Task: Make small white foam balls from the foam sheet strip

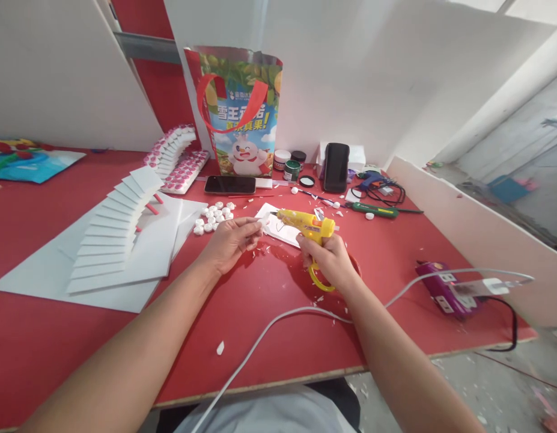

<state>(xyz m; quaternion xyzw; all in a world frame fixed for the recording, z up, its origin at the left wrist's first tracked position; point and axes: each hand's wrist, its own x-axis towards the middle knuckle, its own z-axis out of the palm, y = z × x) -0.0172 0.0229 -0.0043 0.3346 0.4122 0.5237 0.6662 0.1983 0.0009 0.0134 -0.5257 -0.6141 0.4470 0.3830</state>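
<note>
Forearms (404, 337) extend toward a dark-tipped yellow glue gun (305, 221).

Holds a white piece (264, 222) in the left grip (234, 242), near the nozzle of a yellow glue gun (303, 221) clasped in the right grip (328, 258). Reaches over a red tabletop (300, 349), beside white balls (214, 216), in front of a printed bag (246, 120).

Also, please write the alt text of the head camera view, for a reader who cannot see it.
A person's right hand holds a yellow glue gun, its nozzle close to a small white piece pinched in the left hand. Beyond and beside them, a red table bears white lumps, fanned white pieces and a colourful printed bag.
</note>
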